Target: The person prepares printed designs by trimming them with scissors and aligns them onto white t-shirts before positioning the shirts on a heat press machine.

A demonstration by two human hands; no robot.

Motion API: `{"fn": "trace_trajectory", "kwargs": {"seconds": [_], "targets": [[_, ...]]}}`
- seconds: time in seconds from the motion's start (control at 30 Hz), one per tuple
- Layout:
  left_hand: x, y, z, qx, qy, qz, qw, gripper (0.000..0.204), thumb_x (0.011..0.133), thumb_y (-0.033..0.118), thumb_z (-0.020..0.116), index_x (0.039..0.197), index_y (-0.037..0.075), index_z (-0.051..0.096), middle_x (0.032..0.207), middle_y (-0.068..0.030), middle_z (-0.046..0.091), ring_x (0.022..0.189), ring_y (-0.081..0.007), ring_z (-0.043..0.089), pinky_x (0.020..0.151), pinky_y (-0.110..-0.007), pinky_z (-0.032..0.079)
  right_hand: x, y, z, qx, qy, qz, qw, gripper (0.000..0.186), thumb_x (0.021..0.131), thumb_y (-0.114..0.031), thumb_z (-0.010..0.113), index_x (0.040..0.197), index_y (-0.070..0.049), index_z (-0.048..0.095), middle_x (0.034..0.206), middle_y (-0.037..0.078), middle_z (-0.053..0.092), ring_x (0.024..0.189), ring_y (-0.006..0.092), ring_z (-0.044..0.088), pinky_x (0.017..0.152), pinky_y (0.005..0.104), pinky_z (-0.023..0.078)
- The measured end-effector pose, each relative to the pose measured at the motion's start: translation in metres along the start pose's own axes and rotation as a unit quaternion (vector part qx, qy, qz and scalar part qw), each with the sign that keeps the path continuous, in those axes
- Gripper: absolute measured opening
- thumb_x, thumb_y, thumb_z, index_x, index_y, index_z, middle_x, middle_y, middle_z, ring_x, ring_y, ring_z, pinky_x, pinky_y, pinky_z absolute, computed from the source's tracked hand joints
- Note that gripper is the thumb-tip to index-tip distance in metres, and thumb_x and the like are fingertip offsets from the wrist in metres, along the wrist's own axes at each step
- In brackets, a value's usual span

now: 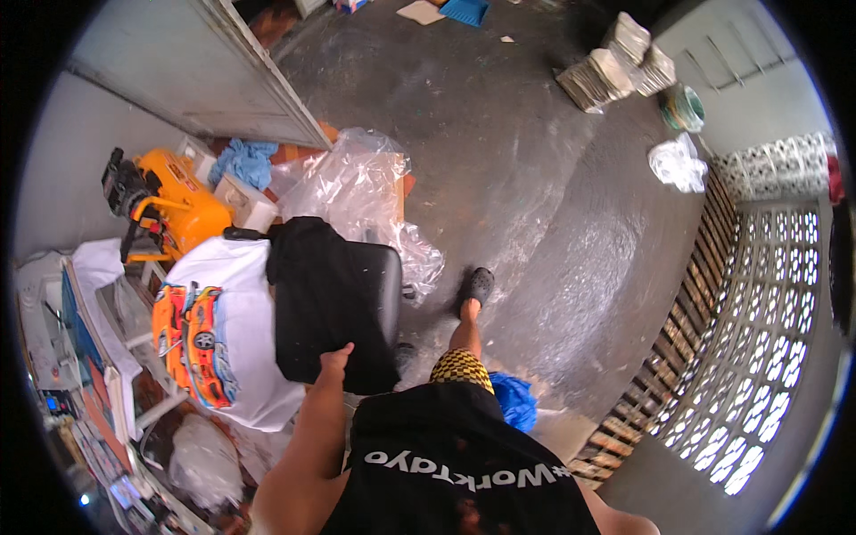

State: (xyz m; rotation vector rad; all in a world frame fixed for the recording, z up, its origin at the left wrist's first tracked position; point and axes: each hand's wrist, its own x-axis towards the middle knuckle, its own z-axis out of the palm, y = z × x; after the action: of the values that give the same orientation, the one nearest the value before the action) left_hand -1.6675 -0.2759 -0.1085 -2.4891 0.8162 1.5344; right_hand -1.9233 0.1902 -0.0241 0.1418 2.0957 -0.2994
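My left hand (pixel 336 358) is closed at the near edge of a black cloth (pixel 312 303), which looks like a garment; its fingers are partly hidden. The cloth lies draped over a black padded seat (pixel 386 276) in front of me, to the left. Beside it, a white T-shirt (pixel 254 321) printed with orange cars hangs spread out, its edge meeting the black cloth. My right hand is out of view; only the upper arm shows at the lower right.
An orange air compressor (pixel 183 201) stands behind the T-shirt, near a blue cloth (pixel 245 162). Clear plastic sheeting (pixel 343 178) lies beyond the seat. A cluttered shelf (pixel 107 446) borders the left. Paper stacks (pixel 593 80) and a white bag (pixel 678 163) sit far right; a blue bag (pixel 513 401) is near my leg.
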Motion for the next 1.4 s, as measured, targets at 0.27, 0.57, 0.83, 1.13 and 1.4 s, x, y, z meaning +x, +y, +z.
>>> {"fn": "trace_trajectory", "kwargs": {"seconds": [0.27,0.57,0.83,1.13,1.4], "targets": [[-0.136,0.128,0.008,-0.286,-0.150,-0.134,0.937,0.041,0.076,0.015,0.070,0.112,-0.002,0.061,0.108,-0.0150,0.066,0.097,-0.0332,0.064,0.092,-0.044,0.048,0.336,-0.243,-0.343,-0.416,-0.039,-0.221,0.881,0.047,0.092,-0.044,0.052,0.122,-0.009,0.060,0.116,0.017,0.065,0.112,0.0358,0.060,0.097,0.0435,0.046],[-0.179,0.351,0.043,-0.643,-0.233,0.094,0.723,0.026,0.074,0.014,0.060,0.096,0.002,0.066,0.104,-0.0139,0.069,0.095,-0.0336,0.065,0.094,-0.043,0.050,0.263,-0.838,-0.401,-0.207,0.054,-0.491,0.845,0.045,0.092,-0.036,0.057,0.125,-0.006,0.058,0.119,0.017,0.064,0.113,0.0338,0.059,0.099,0.0414,0.045],[-0.061,0.607,0.106,-0.669,-0.279,0.018,0.688,0.036,0.078,0.023,0.059,0.106,0.002,0.065,0.109,-0.0182,0.067,0.103,-0.0380,0.062,0.102,-0.053,0.042,0.336,-0.885,-0.371,-0.267,-0.073,-0.337,0.900,0.035,0.093,-0.036,0.054,0.105,-0.005,0.065,0.093,0.015,0.069,0.085,0.0314,0.066,0.075,0.0415,0.051],[-0.019,0.865,0.055,-0.757,-0.259,0.173,0.575,0.047,0.081,0.019,0.051,0.123,-0.002,0.057,0.123,-0.0204,0.061,0.113,-0.0392,0.057,0.107,-0.051,0.038,0.405,-1.150,-0.289,-0.390,-0.131,-0.297,0.862,0.038,0.090,-0.037,0.056,0.106,-0.004,0.065,0.099,0.018,0.068,0.092,0.0338,0.065,0.080,0.0416,0.051],[0.010,1.045,-0.062,-0.802,-0.190,0.220,0.521,0.057,0.081,0.017,0.058,0.134,0.000,0.046,0.131,-0.0202,0.055,0.119,-0.0392,0.054,0.107,-0.055,0.037,0.447,-1.629,-0.178,-0.625,-0.083,-0.480,0.610,0.040,0.088,-0.039,0.058,0.106,-0.003,0.065,0.104,0.021,0.067,0.097,0.0360,0.064,0.085,0.0417,0.051]]}}
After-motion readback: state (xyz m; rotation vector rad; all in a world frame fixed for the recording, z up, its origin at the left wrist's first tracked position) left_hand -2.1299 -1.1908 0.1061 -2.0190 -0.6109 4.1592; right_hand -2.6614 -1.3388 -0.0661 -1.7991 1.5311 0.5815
